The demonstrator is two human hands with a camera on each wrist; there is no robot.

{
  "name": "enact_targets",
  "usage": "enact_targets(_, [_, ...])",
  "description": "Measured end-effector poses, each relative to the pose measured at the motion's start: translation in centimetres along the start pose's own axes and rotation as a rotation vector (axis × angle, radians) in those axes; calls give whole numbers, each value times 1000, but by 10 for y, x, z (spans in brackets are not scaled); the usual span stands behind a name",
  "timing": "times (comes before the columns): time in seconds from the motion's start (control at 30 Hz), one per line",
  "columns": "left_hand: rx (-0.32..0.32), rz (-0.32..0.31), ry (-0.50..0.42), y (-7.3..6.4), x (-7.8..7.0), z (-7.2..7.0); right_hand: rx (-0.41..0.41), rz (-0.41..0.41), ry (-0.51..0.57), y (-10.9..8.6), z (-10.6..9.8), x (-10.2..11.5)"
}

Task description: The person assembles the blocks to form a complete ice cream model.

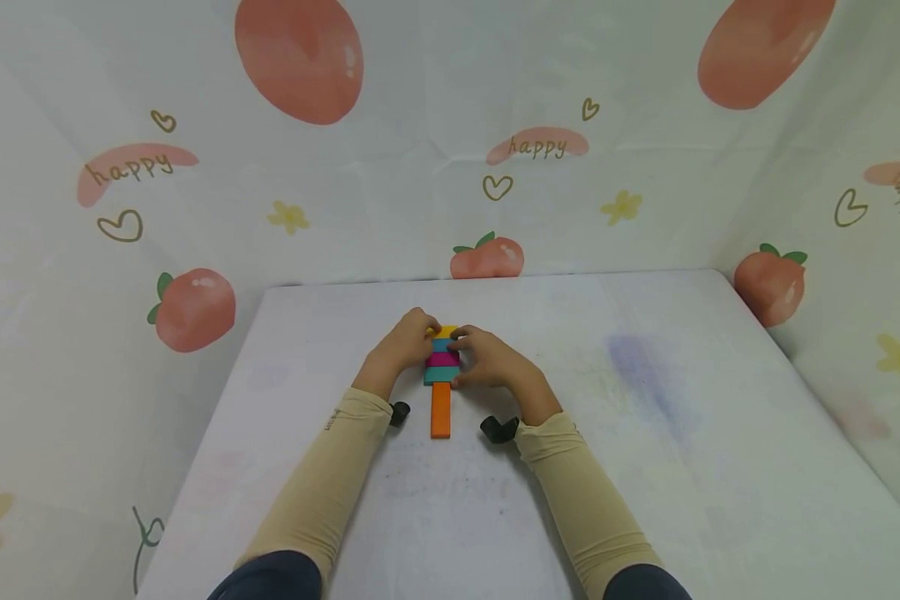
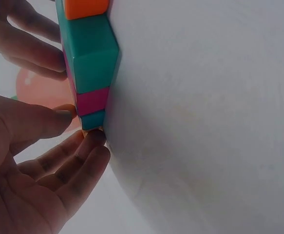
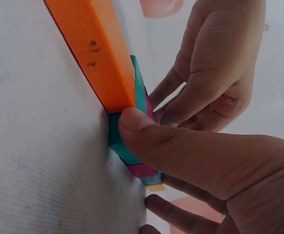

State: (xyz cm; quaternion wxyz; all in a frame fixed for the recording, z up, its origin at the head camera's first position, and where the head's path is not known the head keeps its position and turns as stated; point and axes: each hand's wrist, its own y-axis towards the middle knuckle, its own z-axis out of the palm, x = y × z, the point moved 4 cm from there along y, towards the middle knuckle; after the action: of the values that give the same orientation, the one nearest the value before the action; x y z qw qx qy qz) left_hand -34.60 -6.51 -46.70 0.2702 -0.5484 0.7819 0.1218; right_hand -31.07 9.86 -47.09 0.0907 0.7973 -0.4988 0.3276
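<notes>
A row of coloured blocks lies on the white table, its parts touching end to end. Nearest is a long orange block (image 1: 440,410), then a teal block (image 1: 442,375) with slanted sides, a magenta block (image 1: 442,359), a blue block (image 1: 441,344) and a yellow block (image 1: 447,332) farthest away. My left hand (image 1: 405,343) is at the row's far left, fingertips touching around the yellow block. From the right, my right hand (image 1: 493,362) touches the row, its thumb against the teal block (image 3: 120,135) and its fingers near the far blocks. Fingers partly cover the yellow and blue blocks.
The table (image 1: 645,500) carries a faint blue-purple stain (image 1: 648,375) on its right side. Behind it hangs a pale cloth (image 1: 420,183) printed with peaches, hearts and flowers. Dark wrist cameras stick out beside both wrists, close to the table.
</notes>
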Motion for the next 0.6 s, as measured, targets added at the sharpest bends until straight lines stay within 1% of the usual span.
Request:
enact_targets(0.13, [-4, 10, 15, 0, 0, 0, 3, -3, -2, 0, 0, 2])
enact_targets(0.3, [-5, 2, 22, -1, -1, 1, 6, -6, -5, 0, -1, 3])
enact_targets(0.6, [-6, 12, 24, -4, -5, -1, 11, 23, 10, -3, -2, 4])
